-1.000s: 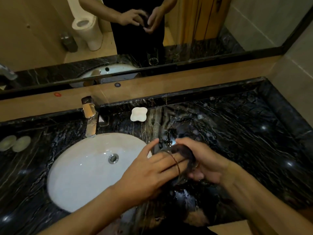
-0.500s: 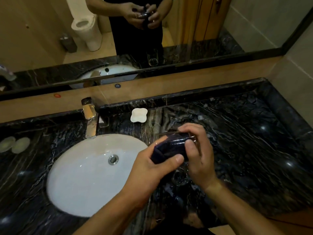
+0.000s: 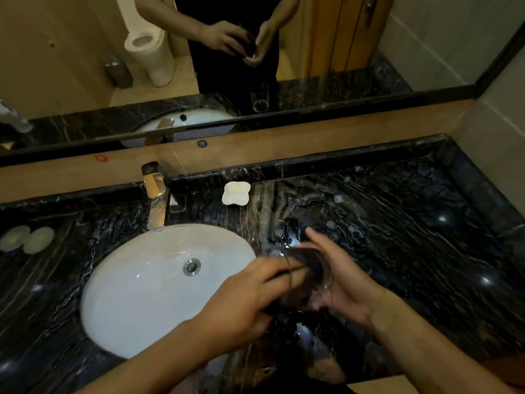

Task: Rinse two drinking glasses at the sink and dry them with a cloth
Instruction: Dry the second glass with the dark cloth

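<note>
A black veined marble counter (image 3: 397, 223) is gleaming under dim warm light, a wide mirror (image 3: 85, 52) is reflecting a toilet (image 3: 150, 52) and wooden door (image 3: 341, 32).

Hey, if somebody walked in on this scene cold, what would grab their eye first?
Probably the two hands at centre, over the black marble counter: the left hand pushes a dark cloth into a clear drinking glass that the right hand cradles. Next, the bright white oval sink just left of them, under a chrome tap. Behind, the wide wall mirror repeats the hands.
</note>
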A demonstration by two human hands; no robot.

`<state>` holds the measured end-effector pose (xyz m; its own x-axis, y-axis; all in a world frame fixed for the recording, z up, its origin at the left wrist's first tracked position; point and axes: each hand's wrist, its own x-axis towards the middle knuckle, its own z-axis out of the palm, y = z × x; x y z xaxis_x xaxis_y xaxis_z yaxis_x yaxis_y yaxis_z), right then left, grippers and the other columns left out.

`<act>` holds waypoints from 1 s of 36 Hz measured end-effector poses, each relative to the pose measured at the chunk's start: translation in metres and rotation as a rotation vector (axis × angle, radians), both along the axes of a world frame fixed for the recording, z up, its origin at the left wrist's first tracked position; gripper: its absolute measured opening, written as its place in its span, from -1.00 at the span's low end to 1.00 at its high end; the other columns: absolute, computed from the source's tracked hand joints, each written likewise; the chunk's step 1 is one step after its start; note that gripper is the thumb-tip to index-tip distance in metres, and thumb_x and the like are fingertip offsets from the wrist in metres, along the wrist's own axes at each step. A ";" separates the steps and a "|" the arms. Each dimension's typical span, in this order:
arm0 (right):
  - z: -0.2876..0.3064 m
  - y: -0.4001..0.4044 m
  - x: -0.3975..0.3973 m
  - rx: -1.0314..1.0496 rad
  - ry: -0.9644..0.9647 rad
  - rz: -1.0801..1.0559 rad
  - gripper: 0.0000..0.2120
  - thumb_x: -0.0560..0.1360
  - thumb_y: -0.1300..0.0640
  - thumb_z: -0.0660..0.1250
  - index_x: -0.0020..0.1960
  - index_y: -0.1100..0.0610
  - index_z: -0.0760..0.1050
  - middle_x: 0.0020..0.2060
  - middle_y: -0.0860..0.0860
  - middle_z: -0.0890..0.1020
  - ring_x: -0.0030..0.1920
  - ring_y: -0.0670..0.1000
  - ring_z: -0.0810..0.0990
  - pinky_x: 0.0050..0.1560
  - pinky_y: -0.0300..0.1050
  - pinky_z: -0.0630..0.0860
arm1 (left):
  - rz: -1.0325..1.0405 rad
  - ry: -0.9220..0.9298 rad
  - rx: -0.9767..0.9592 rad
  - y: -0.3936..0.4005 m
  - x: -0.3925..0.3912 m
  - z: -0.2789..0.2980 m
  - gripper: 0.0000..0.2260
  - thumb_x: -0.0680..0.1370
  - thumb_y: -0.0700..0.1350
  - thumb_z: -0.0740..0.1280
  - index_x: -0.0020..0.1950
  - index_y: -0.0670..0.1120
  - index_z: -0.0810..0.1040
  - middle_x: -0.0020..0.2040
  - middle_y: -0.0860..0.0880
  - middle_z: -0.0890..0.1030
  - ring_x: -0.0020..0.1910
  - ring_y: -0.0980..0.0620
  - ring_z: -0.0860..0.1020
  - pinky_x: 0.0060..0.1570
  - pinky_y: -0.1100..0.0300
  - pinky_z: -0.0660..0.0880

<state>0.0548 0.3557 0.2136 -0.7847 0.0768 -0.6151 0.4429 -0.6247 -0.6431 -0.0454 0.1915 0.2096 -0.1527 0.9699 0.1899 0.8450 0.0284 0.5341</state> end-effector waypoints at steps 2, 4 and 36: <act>-0.002 -0.006 0.001 0.155 0.172 -0.107 -0.57 0.59 -0.27 0.14 0.19 0.03 0.50 -0.11 0.05 0.65 -0.34 0.00 0.58 -0.48 -0.17 0.40 | 0.254 -0.483 0.029 0.006 0.004 0.010 -0.56 0.51 -0.22 0.46 0.36 0.07 0.54 0.30 0.11 0.53 0.24 0.14 0.55 0.21 0.16 0.53; -0.006 -0.016 0.000 0.456 0.293 -0.187 -0.67 0.57 -0.23 0.16 0.26 -0.13 0.44 0.08 0.00 0.64 -0.17 0.00 0.65 -0.34 -0.09 0.54 | 0.500 -1.014 0.040 0.015 0.006 0.027 -0.64 0.50 -0.26 0.47 0.26 0.01 0.60 0.11 -0.01 0.65 -0.02 0.12 0.65 -0.02 0.16 0.60; -0.027 -0.015 -0.013 1.272 0.579 -0.354 -0.67 0.54 -0.04 0.16 0.27 -0.02 0.43 0.10 0.06 0.55 0.10 -0.02 0.57 0.07 -0.18 0.51 | 0.555 -1.440 0.012 0.019 0.002 0.048 -0.68 0.42 -0.34 0.48 0.14 -0.10 0.66 0.04 -0.09 0.73 0.05 -0.03 0.69 -0.01 0.19 0.58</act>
<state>0.0418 0.3405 0.1869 -0.7199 0.5606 0.4093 -0.1219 0.4785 -0.8696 -0.0432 0.2109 0.2579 -0.5365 0.7303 -0.4228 -0.4840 0.1441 0.8631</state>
